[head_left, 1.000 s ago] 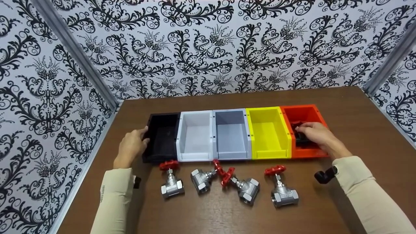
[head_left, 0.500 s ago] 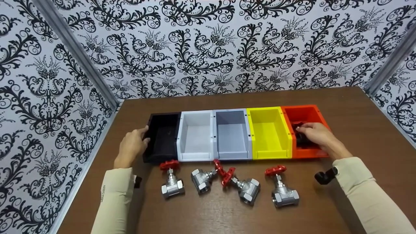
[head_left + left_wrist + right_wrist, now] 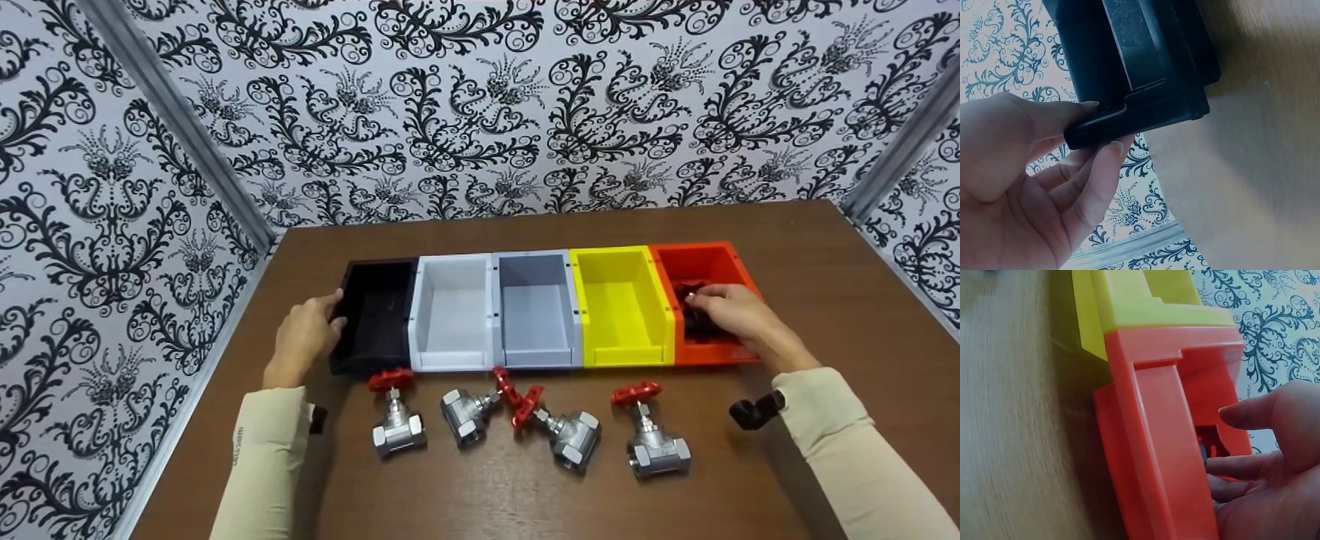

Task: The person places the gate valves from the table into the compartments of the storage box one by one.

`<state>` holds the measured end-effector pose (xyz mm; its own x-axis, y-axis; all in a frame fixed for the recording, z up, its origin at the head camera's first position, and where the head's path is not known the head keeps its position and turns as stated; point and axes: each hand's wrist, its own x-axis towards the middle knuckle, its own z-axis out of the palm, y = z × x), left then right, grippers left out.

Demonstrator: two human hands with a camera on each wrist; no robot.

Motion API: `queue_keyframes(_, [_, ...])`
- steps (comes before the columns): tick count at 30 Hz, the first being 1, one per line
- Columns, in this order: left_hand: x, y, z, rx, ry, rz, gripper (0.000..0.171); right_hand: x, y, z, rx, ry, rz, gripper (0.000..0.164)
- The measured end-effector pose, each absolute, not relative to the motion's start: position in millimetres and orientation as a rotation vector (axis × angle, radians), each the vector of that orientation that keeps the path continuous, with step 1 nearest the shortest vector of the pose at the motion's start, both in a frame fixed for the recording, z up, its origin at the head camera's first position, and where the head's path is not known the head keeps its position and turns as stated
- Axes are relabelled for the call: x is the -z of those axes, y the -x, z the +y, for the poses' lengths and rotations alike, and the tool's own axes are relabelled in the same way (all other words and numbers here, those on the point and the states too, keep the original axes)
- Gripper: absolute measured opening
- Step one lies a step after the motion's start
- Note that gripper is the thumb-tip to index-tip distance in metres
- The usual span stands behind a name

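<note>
My left hand (image 3: pixel 304 334) pinches the left side wall of the black bin (image 3: pixel 1134 104), thumb inside and fingers outside in the left wrist view. My right hand (image 3: pixel 731 311) reaches into the red bin (image 3: pixel 1168 433) at the other end of the row. Beside its fingertips lies a dark object with a notched, dark red part (image 3: pixel 1213 441); the hand and bin wall hide most of it. Whether the fingers grip it is unclear. In front of the bins lie several steel valves (image 3: pixel 652 450) with red handwheels (image 3: pixel 636 392).
Between the black and red bins stand a white bin (image 3: pixel 454 307), a grey bin (image 3: pixel 534 311) and a yellow bin (image 3: pixel 619 300), joined in one row. Brown tabletop (image 3: pixel 510 502) surrounds them. Patterned wall panels (image 3: pixel 510 112) rise behind and at the sides.
Almost nothing differs. The right wrist and sleeve have shifted very slightly; both hands stay at their bins, and the valves lie where they were.
</note>
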<state>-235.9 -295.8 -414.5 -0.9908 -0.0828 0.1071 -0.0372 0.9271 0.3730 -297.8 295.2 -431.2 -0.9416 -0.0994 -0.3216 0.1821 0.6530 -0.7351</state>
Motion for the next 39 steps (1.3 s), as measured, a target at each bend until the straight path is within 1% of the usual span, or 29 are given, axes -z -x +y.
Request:
queue_keyframes(6, [414.0, 236.0, -295.8, 0.568, -0.115, -2.977, 0.050, 428.5, 292.5, 295.8, 1.175, -0.015, 2.567, 0.057])
queue_keyframes(11, [412.6, 236.0, -295.3, 0.573, -0.123, -2.989, 0.050, 426.9, 290.0, 296.6, 1.151, 0.003, 2.579, 0.060])
queue_keyframes(24, [412.8, 236.0, -296.0, 0.580, -0.128, -3.005, 0.049, 427.9, 289.3, 296.7, 1.179, -0.041, 2.543, 0.063])
queue_keyframes(36, [413.7, 235.7, -295.7, 0.582, -0.108, -2.982, 0.049, 431.6, 289.1, 294.2, 1.202, 0.023, 2.602, 0.056])
queue_keyframes(39, [414.2, 234.7, -295.4, 0.591, -0.106, -2.976, 0.048, 430.7, 287.9, 294.6, 1.208, 0.014, 2.592, 0.056])
